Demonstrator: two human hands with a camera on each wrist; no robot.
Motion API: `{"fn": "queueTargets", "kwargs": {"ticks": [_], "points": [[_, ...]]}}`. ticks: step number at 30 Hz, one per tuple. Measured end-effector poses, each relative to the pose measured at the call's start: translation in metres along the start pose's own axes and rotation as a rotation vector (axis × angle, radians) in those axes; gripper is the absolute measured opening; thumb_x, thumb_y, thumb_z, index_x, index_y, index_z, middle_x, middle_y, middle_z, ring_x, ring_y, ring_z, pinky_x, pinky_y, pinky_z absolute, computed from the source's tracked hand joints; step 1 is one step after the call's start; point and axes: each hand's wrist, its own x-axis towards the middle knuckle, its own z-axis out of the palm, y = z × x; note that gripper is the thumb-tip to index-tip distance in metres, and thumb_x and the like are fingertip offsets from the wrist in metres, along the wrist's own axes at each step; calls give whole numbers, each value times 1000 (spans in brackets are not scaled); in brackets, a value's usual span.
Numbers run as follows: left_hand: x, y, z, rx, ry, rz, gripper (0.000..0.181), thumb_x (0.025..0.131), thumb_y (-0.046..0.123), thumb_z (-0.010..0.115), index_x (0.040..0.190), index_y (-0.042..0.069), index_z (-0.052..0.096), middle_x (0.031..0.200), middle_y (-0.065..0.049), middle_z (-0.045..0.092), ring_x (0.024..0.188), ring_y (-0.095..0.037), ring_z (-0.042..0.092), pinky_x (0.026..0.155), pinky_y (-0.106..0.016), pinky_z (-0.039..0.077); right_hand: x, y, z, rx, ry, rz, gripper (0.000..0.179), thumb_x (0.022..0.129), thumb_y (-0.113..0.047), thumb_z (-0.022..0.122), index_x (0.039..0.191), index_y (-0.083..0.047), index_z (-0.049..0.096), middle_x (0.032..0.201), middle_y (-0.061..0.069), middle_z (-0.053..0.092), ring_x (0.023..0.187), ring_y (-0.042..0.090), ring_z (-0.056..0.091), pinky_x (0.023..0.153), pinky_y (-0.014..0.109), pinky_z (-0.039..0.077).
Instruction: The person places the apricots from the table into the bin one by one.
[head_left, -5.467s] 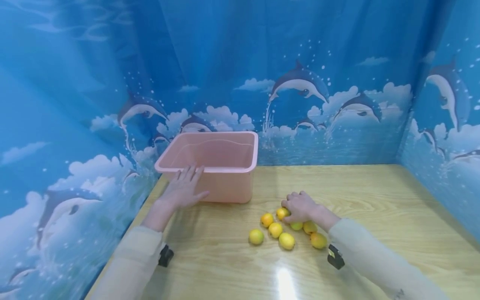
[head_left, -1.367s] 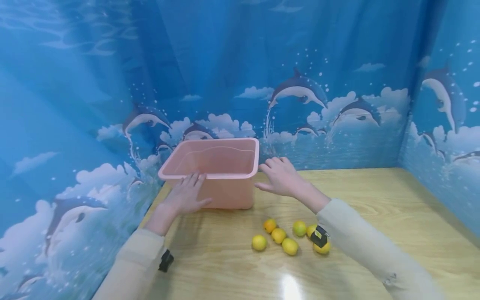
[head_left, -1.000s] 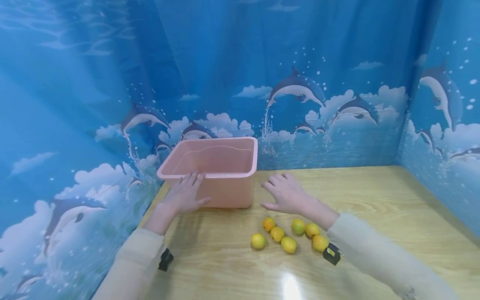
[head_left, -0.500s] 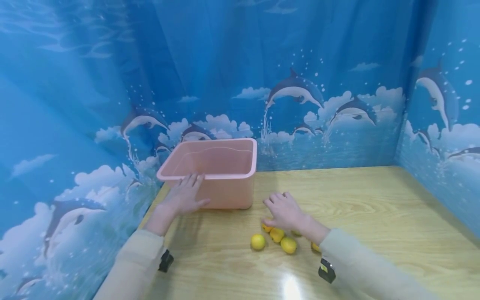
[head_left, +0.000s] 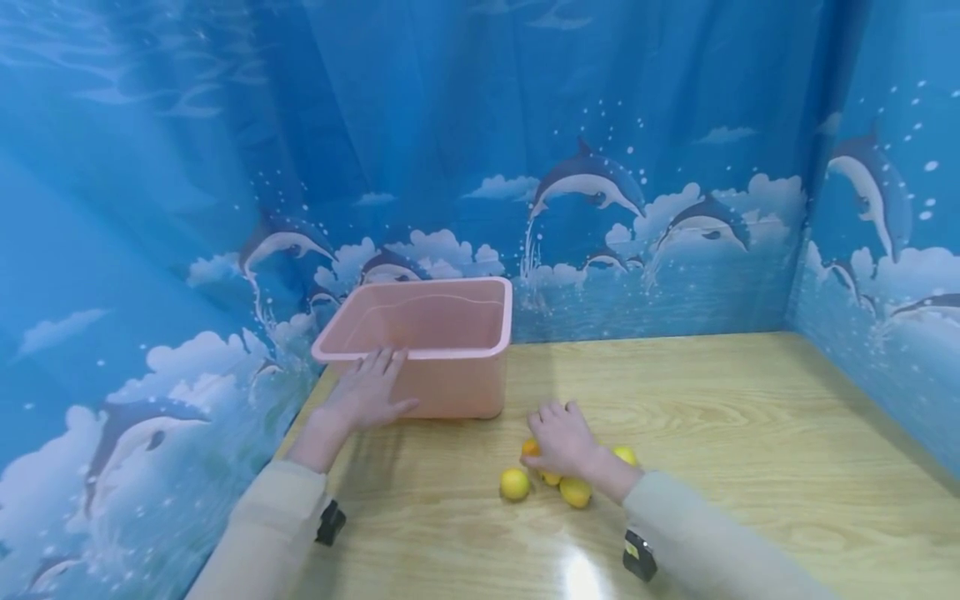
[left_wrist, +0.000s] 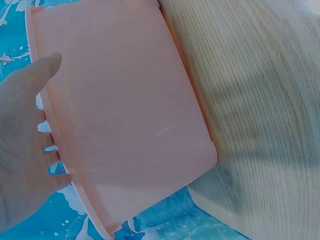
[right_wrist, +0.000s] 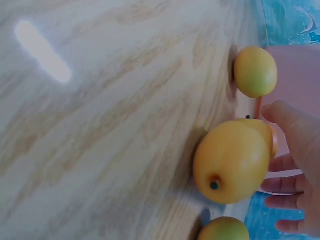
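My left hand (head_left: pixel 365 393) rests with straight fingers on the front rim of a pink plastic bin (head_left: pixel 457 379). In the left wrist view, the thumb lies along the bin's outer wall. My right hand (head_left: pixel 564 437) is low over several small yellow fruits, fingers slightly bent and spread from the thumb. Closest to its thumb is an orange-yellow fruit (head_left: pixel 529 448), partly covered. A larger-looking yellow fruit (right_wrist: pixel 232 162) fills the right wrist view's middle, apart from the fingers. One yellow fruit (head_left: pixel 514 484) lies by itself at the left. The bin's floor is hidden.
The wooden table (head_left: pixel 712 417) carries everything. Another yellow fruit (head_left: pixel 625 455) shows behind the right wrist. A blue dolphin-print curtain (head_left: pixel 637 125) rises behind and at both sides, close to the bin's left and back.
The right hand was among the fruits, later at the bin's right rim, and has come back down over them. One fruit fewer lies on the table. The left hand stays on the rim.
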Motion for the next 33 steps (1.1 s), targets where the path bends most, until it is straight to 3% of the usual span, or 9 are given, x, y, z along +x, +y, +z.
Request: {"fn": "queueTargets", "kwargs": {"ticks": [12,19,25,33], "points": [[-1,0,1,9,9,11,86,89,52,51,149,8,9,154,-17,6,140,-35,3,112,-52,7,1,-5,5,6,-44,40,60,76,-58,62,100,-4,64,107,13,58,107,30,50,89,50,39],[0,0,1,12,12,12,85,89,52,51,149,8,8,154,-16,6,140,-35,3,112,-52,6,4,-7,3,13,-13,23,58,76,-58,63,98,-4,63,100,11,58,100,28,50,82,45,40],[0,-1,1,17,8,13,86,90,52,51,149,8,8,154,-16,5,140,-35,3,112,-52,6,7,-4,-2,23,6,2,61,76,-60,63,106,-6,62,103,11,58,103,29,51,84,47,40],[0,-1,2,29,16,17,86,89,52,51,149,6,9,154,-18,7,139,-36,5,112,-53,8,8,4,-14,25,38,-31,52,76,-57,65,103,-12,61,100,8,58,100,28,53,85,50,41]]}}
